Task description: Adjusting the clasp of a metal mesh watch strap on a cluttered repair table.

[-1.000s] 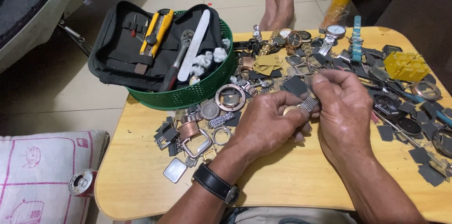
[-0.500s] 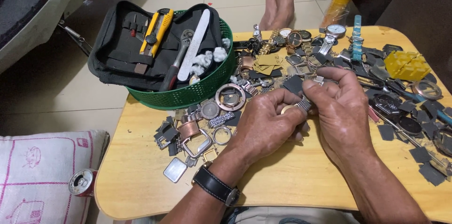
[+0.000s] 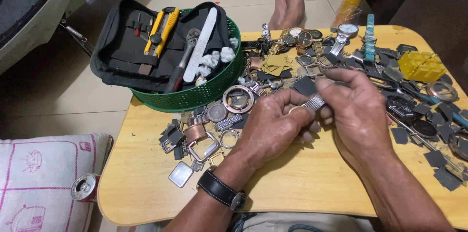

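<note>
Metal watch band (image 3: 315,101) between both hands' fingers (image 3: 325,85) (pinched)

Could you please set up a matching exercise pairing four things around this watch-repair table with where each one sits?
Things:
1. metal watch band piece
2. black tool case
3. yellow plastic block
4. drink can

Places:
A. far right part of the wooden table
B. lying on the green basket
C. pinched between the left hand and right hand
D. beside the pink-checked cushion

Pairs: 1-C, 2-B, 3-A, 4-D
</note>
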